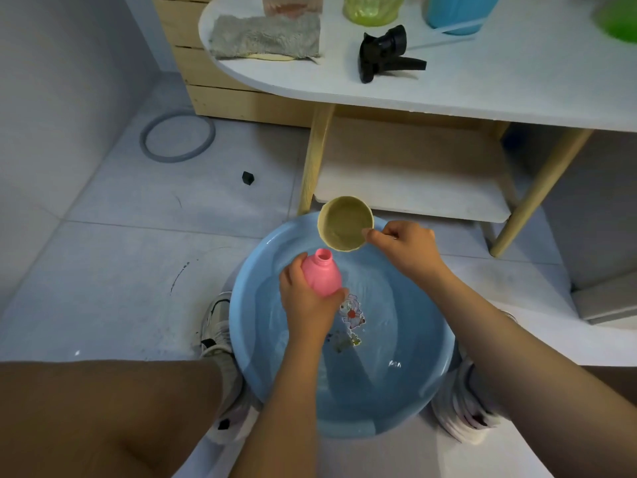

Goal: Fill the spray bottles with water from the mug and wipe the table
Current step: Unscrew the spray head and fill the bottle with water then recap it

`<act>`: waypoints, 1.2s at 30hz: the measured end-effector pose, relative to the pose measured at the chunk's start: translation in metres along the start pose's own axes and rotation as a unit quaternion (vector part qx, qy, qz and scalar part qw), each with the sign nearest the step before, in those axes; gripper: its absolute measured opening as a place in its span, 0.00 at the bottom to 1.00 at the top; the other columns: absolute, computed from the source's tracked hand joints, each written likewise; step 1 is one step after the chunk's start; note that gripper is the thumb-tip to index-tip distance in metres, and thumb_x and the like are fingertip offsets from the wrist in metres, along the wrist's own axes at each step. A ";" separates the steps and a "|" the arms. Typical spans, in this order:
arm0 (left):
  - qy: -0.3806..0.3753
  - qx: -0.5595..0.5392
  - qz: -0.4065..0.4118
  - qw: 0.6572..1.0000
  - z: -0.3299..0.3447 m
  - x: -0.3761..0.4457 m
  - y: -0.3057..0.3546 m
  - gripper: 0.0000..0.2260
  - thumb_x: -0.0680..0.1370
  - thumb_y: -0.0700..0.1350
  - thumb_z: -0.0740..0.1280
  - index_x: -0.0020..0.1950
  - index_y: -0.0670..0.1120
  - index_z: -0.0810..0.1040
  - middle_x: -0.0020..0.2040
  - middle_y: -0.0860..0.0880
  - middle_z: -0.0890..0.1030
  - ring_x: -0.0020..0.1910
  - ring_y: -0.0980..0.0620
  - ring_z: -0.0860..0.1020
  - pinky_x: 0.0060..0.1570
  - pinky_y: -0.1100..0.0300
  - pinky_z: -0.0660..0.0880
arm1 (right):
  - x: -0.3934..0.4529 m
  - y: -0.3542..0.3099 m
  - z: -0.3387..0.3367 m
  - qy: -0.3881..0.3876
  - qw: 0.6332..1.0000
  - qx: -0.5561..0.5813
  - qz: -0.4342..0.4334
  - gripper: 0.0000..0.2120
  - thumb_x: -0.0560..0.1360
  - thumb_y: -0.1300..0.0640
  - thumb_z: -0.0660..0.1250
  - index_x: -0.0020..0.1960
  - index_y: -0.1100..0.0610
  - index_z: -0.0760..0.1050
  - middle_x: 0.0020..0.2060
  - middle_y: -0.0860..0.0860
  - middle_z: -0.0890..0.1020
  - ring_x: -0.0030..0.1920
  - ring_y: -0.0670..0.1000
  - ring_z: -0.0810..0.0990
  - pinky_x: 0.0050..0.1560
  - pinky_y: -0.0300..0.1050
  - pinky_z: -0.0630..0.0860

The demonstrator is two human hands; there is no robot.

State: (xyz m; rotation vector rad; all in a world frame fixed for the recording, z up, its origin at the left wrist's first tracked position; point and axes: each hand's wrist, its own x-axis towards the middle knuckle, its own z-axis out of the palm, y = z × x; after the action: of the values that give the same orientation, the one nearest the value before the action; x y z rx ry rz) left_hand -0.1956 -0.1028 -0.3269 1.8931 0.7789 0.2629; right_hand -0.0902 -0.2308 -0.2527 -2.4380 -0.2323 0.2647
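My left hand (305, 301) grips a small pink bottle (321, 272) with its neck open, tilted over the blue basin (248, 326) of water on the floor. My right hand (405, 248) holds a beige mug (344, 224) by its handle side, just above and behind the bottle's mouth, with its opening turned toward me. On the white table (482, 77) lie a black spray head (386, 53) with its tube and a grey cloth (265, 36).
Pink (291, 5), yellow (374, 8), blue (458, 12) and green (617, 22) bottles stand at the table's far edge. A grey ring (177, 136) and a small black cap (248, 178) lie on the tiled floor. My shoes flank the basin. A lower shelf (413, 198) sits under the table.
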 end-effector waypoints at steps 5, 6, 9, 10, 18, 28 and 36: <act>0.000 0.001 0.009 1.000 0.001 0.000 0.000 0.41 0.58 0.45 0.81 0.67 0.52 0.66 0.60 0.55 0.64 0.60 0.49 0.69 0.57 0.47 0.74 | -0.005 -0.005 0.001 0.050 0.997 -0.032 -0.047 0.23 0.68 0.37 0.58 0.28 0.54 0.57 0.22 0.49 0.62 0.28 0.51 0.63 0.44 0.44 0.55; 0.000 0.002 0.011 1.000 0.001 0.000 0.000 0.41 0.58 0.45 0.81 0.67 0.52 0.66 0.59 0.56 0.64 0.60 0.49 0.68 0.57 0.47 0.74 | -0.005 -0.005 0.001 0.060 0.996 -0.035 -0.056 0.22 0.67 0.38 0.57 0.28 0.54 0.58 0.21 0.48 0.62 0.27 0.50 0.63 0.45 0.44 0.55; -0.002 0.003 0.012 1.000 0.002 0.001 0.001 0.42 0.58 0.45 0.82 0.67 0.52 0.66 0.58 0.56 0.63 0.60 0.49 0.69 0.56 0.46 0.75 | -0.004 -0.003 0.001 0.095 0.991 -0.045 -0.083 0.22 0.68 0.37 0.57 0.29 0.56 0.65 0.21 0.47 0.65 0.27 0.48 0.64 0.47 0.44 0.55; -0.003 0.004 0.013 1.000 0.003 0.002 0.001 0.42 0.58 0.45 0.82 0.67 0.52 0.65 0.58 0.56 0.63 0.59 0.49 0.69 0.56 0.47 0.75 | -0.004 -0.002 0.001 0.103 0.989 -0.048 -0.090 0.24 0.68 0.36 0.57 0.30 0.56 0.67 0.21 0.47 0.65 0.27 0.48 0.64 0.47 0.44 0.55; -0.012 0.009 0.018 1.000 0.004 0.001 0.002 0.42 0.59 0.46 0.81 0.68 0.53 0.64 0.59 0.58 0.62 0.61 0.48 0.68 0.56 0.46 0.76 | -0.003 -0.004 -0.001 0.140 0.977 -0.085 -0.134 0.22 0.67 0.33 0.54 0.28 0.51 0.62 0.21 0.44 0.65 0.28 0.49 0.65 0.47 0.43 0.54; -0.014 0.012 0.011 1.000 0.005 -0.001 0.005 0.41 0.60 0.47 0.81 0.67 0.54 0.63 0.62 0.55 0.66 0.62 0.49 0.67 0.56 0.47 0.75 | -0.003 -0.003 0.000 0.182 0.966 -0.093 -0.160 0.24 0.68 0.34 0.53 0.29 0.54 0.66 0.22 0.47 0.67 0.29 0.52 0.67 0.45 0.43 0.53; -0.008 0.011 0.016 1.000 0.005 -0.001 0.007 0.40 0.60 0.47 0.81 0.67 0.55 0.63 0.63 0.53 0.67 0.62 0.49 0.68 0.56 0.46 0.76 | -0.002 -0.006 -0.003 0.205 0.958 -0.100 -0.173 0.24 0.69 0.35 0.55 0.29 0.55 0.67 0.22 0.47 0.68 0.28 0.52 0.68 0.45 0.42 0.52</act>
State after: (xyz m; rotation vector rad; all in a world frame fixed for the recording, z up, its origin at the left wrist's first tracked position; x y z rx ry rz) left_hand -0.1917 -0.1086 -0.3230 1.9263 0.7446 0.2592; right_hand -0.0918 -0.2290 -0.2464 -2.5256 -0.5117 -0.4358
